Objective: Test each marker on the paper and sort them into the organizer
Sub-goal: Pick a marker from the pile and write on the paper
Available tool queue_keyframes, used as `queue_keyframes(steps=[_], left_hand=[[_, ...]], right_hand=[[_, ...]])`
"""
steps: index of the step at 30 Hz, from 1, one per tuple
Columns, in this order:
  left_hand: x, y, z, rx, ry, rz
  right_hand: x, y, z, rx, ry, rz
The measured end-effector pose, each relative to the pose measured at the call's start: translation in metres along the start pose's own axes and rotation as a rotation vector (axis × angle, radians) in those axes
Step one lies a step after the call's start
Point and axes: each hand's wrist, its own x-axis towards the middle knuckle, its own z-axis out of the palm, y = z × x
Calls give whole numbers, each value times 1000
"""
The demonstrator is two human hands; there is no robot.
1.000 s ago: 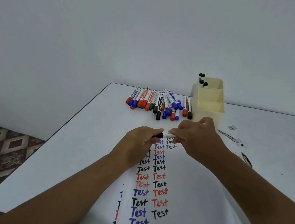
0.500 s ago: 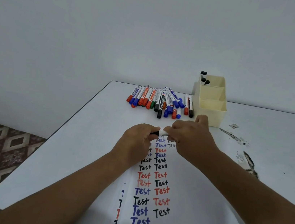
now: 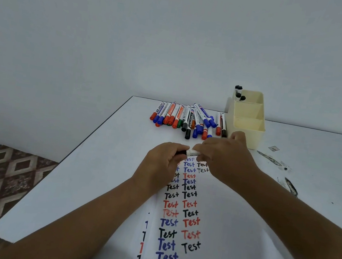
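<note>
White table and bare wall are seen from the head view, with paper covered in "Test" words. A marker is held level above the paper's far end, its black cap gripped in the curled left hand, its barrel pinched by the right hand. Little has changed over the last second: the grips are kept and only the view is shifted, so capping or uncapping is judged unfinished. Untested markers are piled beside the organizer.

White tabletop. Lying on it: paper with rows of "Test" in black, red, blue; loose pile of markers at far edge; cream organizer just right of pile; dark scraps at right, possibly peeled debris.
</note>
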Motion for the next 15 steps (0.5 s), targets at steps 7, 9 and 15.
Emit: queue_keyframes(steps=[7, 9, 15], left_hand=[[5, -9, 5, 81, -72, -37], [8, -13, 8, 200, -83, -37], [19, -24, 20, 518, -299, -108]], right_hand=[[-5, 17, -5, 76, 210, 132], [-8, 22, -7, 174, 311, 256], [-23, 14, -18, 1161, 448, 576]])
